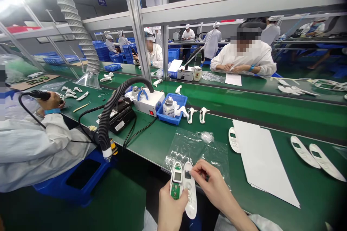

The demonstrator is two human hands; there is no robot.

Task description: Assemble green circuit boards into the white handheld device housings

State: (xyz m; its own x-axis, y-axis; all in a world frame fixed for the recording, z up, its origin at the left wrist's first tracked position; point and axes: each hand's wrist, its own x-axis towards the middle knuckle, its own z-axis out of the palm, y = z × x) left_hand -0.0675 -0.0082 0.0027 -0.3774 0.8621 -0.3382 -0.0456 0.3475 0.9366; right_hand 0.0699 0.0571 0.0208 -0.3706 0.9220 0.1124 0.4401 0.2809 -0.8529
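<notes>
Between thumb and fingers, my left hand grips a slim white plastic housing with a green circuit board and a small square display inside. Alongside it, under my left thumb, lies a long white cover with a window and round button openings. The fingertips of my right hand are pinched together at the cover's upper edge, beside its window. Whatever they pinch is too small or hidden to name. Just beyond both hands, a clear plastic sheet lies on the green bench, with small clear square pieces near its front.
White paper sheets lie to the right, with white covers around them. A blue tray holds a jar. Left of it stand a white box and a black flexible hose. A co-worker's gloveless hand works at far left.
</notes>
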